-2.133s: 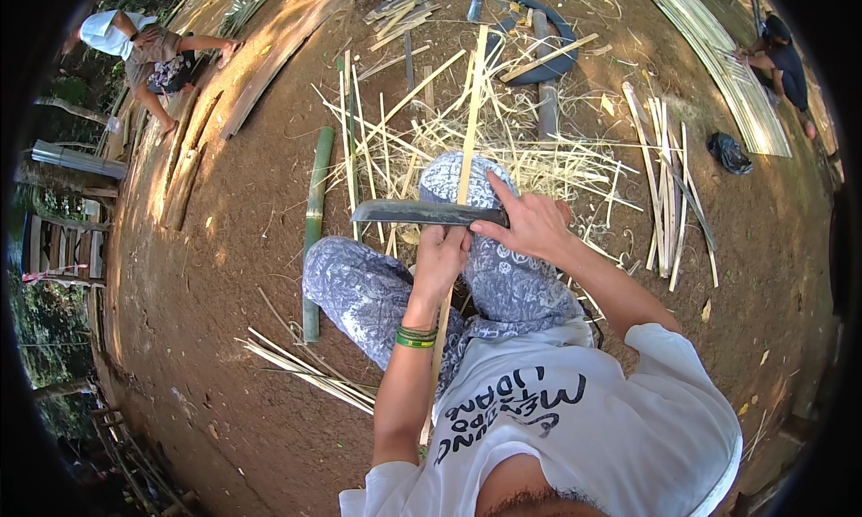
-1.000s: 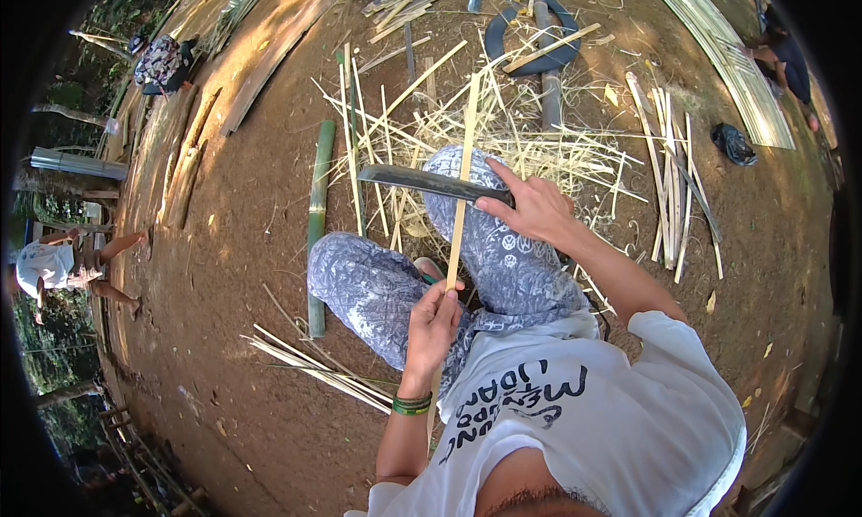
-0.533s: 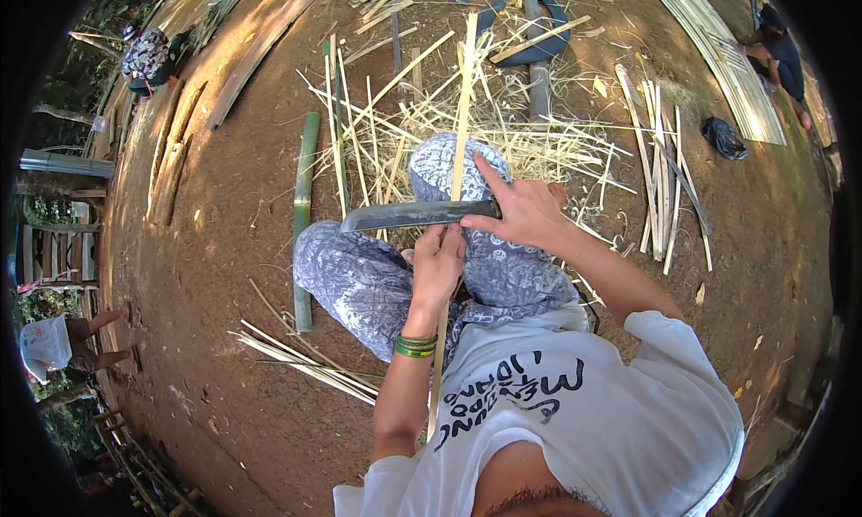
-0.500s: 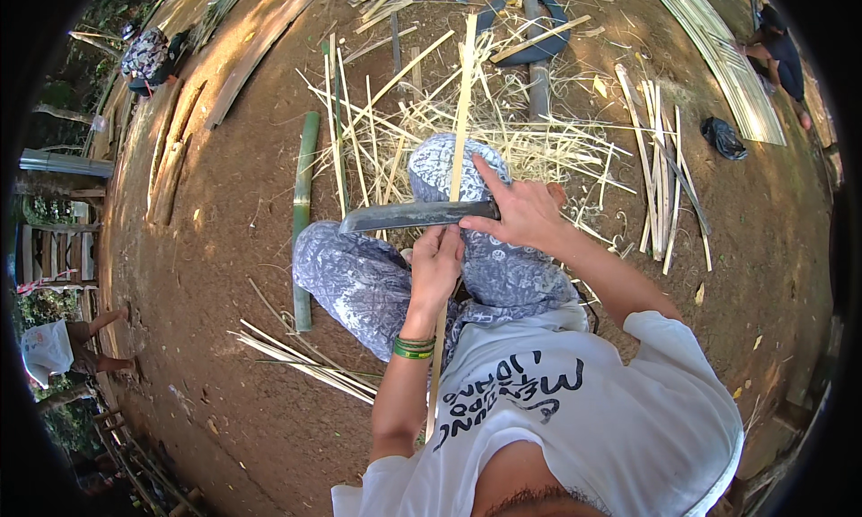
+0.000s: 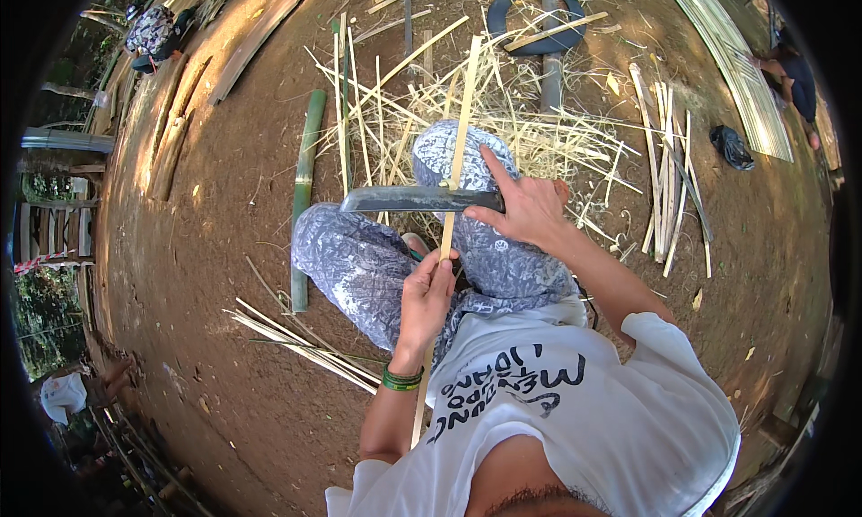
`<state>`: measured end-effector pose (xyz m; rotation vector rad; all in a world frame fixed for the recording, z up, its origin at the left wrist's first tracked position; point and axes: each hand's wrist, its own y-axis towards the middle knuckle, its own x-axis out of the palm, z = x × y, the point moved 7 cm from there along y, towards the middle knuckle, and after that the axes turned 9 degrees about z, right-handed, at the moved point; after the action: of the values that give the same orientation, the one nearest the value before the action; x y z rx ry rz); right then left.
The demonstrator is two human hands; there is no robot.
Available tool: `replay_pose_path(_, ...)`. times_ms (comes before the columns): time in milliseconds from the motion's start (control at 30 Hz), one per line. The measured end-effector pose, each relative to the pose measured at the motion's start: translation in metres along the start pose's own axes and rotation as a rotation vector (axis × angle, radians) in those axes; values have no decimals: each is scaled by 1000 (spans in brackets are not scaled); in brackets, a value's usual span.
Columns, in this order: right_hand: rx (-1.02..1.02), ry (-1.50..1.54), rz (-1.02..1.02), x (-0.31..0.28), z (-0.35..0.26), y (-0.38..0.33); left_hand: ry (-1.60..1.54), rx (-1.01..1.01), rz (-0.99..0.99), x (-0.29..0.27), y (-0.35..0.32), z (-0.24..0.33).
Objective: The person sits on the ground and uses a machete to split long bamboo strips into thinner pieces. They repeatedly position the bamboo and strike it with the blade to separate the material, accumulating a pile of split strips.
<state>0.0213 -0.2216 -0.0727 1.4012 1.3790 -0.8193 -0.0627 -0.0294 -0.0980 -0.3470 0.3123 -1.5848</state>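
A long pale bamboo strip [image 5: 463, 127] runs lengthwise over my raised knee and back toward my body. My left hand [image 5: 429, 291] pinches it between thumb and fingers on my side of the blade. My right hand [image 5: 532, 210] grips a machete [image 5: 404, 199] near its handle, which the fingers mostly hide. Its dark blade lies crosswise on the strip, pointing left. The right index finger stretches forward beside the strip, over the patterned trousers [image 5: 516, 257]. A small raised sliver shows where blade and strip meet.
Pale shavings [image 5: 557, 140] litter the ground ahead. A green bamboo pole [image 5: 305, 185] lies left, cut strips [image 5: 310, 345] near left and more strips [image 5: 669, 176] right. Farther off are a black ring [image 5: 537, 43] around a post, a black bag [image 5: 732, 147] and several people at the edges.
My left hand has slid toward my body, away from the blade, and the strip's far end has come nearer. The machete stays crosswise on the strip. The view has shifted slightly.
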Motion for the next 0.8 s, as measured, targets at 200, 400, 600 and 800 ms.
replay_pose_path(200,-29,-10,-5,-6,-5,-3,-3,-64,42,-11,-25,-5)
replay_pose_path(400,3,51,53,1,5,-5,37,-39,51,-19,-44,-14)
replay_pose_path(600,-14,58,98,4,11,-12,35,-74,54,-34,-79,-25)
replay_pose_path(800,-33,-4,108,-4,11,-9,81,-114,133,-52,-113,-38)
